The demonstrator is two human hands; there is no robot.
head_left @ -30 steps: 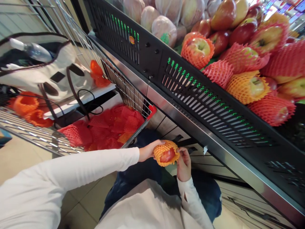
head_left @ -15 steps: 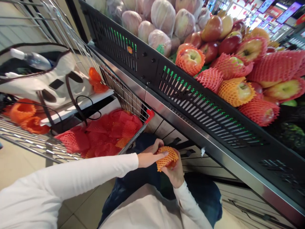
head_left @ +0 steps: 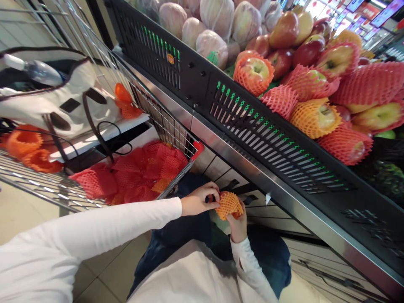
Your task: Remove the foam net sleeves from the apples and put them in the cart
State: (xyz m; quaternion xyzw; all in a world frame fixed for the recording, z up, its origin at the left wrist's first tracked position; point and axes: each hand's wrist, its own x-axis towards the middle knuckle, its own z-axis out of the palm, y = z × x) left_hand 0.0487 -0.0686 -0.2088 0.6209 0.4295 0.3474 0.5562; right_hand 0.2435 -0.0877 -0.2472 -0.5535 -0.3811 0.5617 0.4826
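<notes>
A yellow-orange foam net [head_left: 230,205] wraps a round fruit that looks like an apple; a bit of reddish skin shows at its upper left. My right hand [head_left: 239,222] cups the wrapped fruit from the right and below, fingers curled round it. On the other side, my left hand [head_left: 199,199] has thumb and fingertips pinched at the net's left edge. Both hands are above my lap, just off the corner of the shopping cart [head_left: 198,150]. Inside the cart lies a pile of red foam nets [head_left: 142,172], a few orange ones among them.
A black slotted rack [head_left: 268,126] with a metal edge runs diagonally on the right. It bears apples [head_left: 284,31], some in pink or yellow nets, and wrapped pale fruit [head_left: 216,21]. A white bag [head_left: 67,105] with a bottle [head_left: 44,72] sits in the cart, beside orange nets [head_left: 25,145].
My left hand has drawn back from over the net to its left edge. The wrapped fruit and my right hand have shifted slightly right and turned.
</notes>
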